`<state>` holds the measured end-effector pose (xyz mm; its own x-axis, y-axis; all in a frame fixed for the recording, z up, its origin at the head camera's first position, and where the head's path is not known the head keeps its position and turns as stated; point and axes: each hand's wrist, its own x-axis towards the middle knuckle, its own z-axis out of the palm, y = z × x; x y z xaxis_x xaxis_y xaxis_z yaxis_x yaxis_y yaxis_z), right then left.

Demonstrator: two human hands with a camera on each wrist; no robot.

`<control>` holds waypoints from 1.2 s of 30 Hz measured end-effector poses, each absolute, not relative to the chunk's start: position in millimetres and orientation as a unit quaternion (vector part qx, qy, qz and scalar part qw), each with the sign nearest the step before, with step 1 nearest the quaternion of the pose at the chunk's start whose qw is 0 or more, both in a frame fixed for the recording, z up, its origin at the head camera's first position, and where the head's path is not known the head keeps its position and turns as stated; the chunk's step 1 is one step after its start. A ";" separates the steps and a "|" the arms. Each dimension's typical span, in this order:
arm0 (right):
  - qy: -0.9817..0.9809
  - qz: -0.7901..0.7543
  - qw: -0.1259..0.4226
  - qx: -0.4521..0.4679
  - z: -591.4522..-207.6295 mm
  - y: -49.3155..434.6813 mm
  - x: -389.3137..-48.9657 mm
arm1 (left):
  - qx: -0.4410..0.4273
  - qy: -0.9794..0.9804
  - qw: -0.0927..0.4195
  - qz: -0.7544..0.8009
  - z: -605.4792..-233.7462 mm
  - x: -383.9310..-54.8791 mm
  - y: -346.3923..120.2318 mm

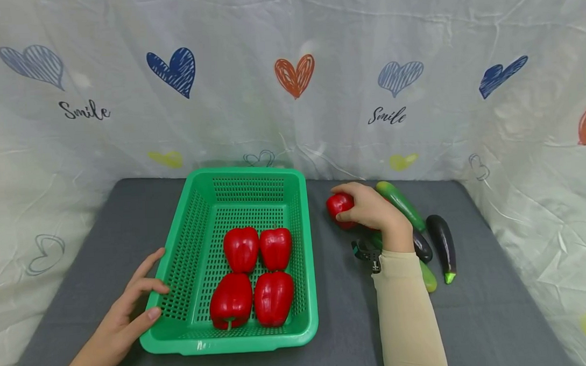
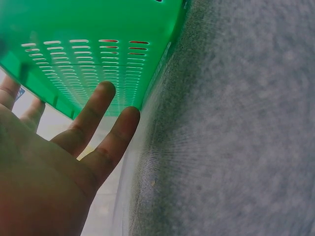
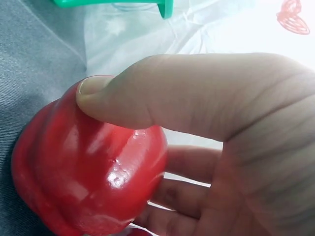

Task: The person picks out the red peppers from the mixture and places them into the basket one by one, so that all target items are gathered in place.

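Note:
My right hand point(image 1: 371, 207) grips a red bell pepper point(image 1: 339, 207), to the right of the green basket point(image 1: 309, 258). In the right wrist view the thumb lies across the bell pepper point(image 3: 98, 167), with fingers behind it. The pepper appears to be on or just over the grey cloth. Several red bell peppers point(image 1: 241, 249) sit inside the basket, toward its front and right. My left hand point(image 1: 116, 324) is at the basket's left rim, fingers spread and mostly straight. In the left wrist view two fingers extend beside the slotted basket wall point(image 2: 98, 19).
Right of the right hand lie a green zucchini-like vegetable point(image 1: 400, 205), a dark eggplant point(image 1: 442, 248) and another dark one point(image 1: 422, 247). A second green vegetable point(image 1: 428, 278) is partly hidden by the forearm. A white curtain with hearts point(image 1: 296, 123) hangs behind the grey tabletop point(image 1: 346, 310).

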<state>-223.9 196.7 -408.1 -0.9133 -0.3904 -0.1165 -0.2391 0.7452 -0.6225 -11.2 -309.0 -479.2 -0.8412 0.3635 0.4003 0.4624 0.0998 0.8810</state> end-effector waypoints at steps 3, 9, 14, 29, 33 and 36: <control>0.926 -0.313 0.118 -0.173 -408.4 197.1 -224.2 | -0.279 -0.740 0.039 -0.611 -479.3 -11.3 -308.9; 0.927 -0.309 0.117 -0.180 -408.7 197.1 -223.5 | -0.280 -0.739 0.038 -0.611 -479.4 -11.2 -308.7; 0.927 -0.309 0.116 -0.181 -409.2 196.9 -223.4 | -0.276 -0.743 0.039 -0.609 -478.4 -10.7 -308.9; 0.916 -0.347 0.055 -0.194 -397.1 193.7 -220.3 | -0.269 -0.743 0.032 -0.612 -477.3 -11.0 -308.3; 0.910 -0.364 0.041 -0.197 -386.3 189.9 -215.7 | -0.255 -0.752 0.024 -0.607 -474.0 -10.1 -307.6; 0.902 -0.377 0.026 -0.209 -378.5 187.6 -211.8 | -0.242 -0.761 0.018 -0.602 -471.3 -9.4 -307.0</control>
